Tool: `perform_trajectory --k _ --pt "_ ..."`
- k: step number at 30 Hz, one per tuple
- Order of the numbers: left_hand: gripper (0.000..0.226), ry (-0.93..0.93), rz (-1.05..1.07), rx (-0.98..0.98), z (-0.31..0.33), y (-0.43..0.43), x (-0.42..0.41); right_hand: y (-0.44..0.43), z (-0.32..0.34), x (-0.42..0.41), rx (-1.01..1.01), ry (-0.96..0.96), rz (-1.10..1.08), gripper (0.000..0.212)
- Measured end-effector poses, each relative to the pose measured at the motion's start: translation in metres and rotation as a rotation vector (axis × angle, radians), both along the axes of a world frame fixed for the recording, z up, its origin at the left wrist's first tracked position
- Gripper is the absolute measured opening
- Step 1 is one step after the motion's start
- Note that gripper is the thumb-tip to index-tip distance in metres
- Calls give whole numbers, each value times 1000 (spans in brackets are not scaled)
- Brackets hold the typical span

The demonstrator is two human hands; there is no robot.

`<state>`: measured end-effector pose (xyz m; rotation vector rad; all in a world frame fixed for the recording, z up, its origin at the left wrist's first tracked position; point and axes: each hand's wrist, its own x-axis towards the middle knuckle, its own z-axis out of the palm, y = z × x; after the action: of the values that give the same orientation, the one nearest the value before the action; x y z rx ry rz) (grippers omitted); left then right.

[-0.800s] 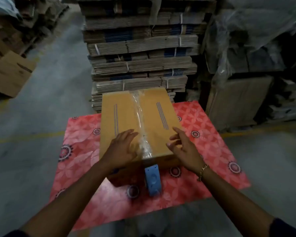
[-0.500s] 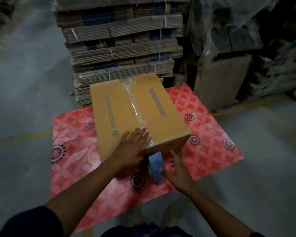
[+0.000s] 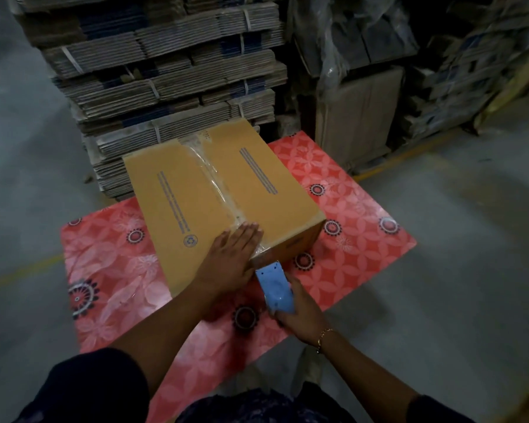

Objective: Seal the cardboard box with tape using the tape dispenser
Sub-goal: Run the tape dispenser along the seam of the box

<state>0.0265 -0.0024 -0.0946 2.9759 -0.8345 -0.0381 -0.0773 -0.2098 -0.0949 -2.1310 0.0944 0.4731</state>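
The cardboard box (image 3: pixel 223 206) sat closed on the bench (image 3: pixel 358 239), which was covered in a red flower-patterned sheet, with a strip of clear tape (image 3: pixel 219 184) running along its centre seam and down over the near edge. The left hand (image 3: pixel 234 256) lay flat and spread on the box's top at that near edge, fingers reaching onto the tape, gripping nothing. Just beside it, below the box's near corner, the right hand (image 3: pixel 300 312) was wrapped around the blue tape dispenser (image 3: pixel 274 286), whose front end pointed up at the box's near face, at or just short of the tape's end; contact could not be told. Bundles of flattened cartons (image 3: pixel 165 71) stood stacked behind the bench.
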Motion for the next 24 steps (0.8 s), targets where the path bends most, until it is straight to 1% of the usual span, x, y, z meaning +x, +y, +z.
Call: perform_trajectory --k 4,6,9,11,14,18,22,24 --pt "76 -36 4 -23 2 -2 1 -4 11 -17 2 -38 -33 83" --pt "73 -57 11 -26 5 -5 3 -2 20 -13 -44 -67 -44 86" --pt "67 -94 18 -36 5 -9 5 2 31 -6 -151 -107 -40 97" --pt "66 -114 21 -22 2 -9 6 4 33 -7 -198 -127 -32 93" --pt "67 -119 21 0 -3 -7 7 4 36 -18 -197 -143 -48 87" --pt "67 -109 41 10 -4 -7 7 -3 43 -23 -155 -148 -60 88" --pt "70 -95 54 12 -6 -7 8 -6 54 -32 -200 -152 -42 88" --pt "70 -104 52 2 -4 -7 7 -10 56 -43 -216 -123 -41 87"
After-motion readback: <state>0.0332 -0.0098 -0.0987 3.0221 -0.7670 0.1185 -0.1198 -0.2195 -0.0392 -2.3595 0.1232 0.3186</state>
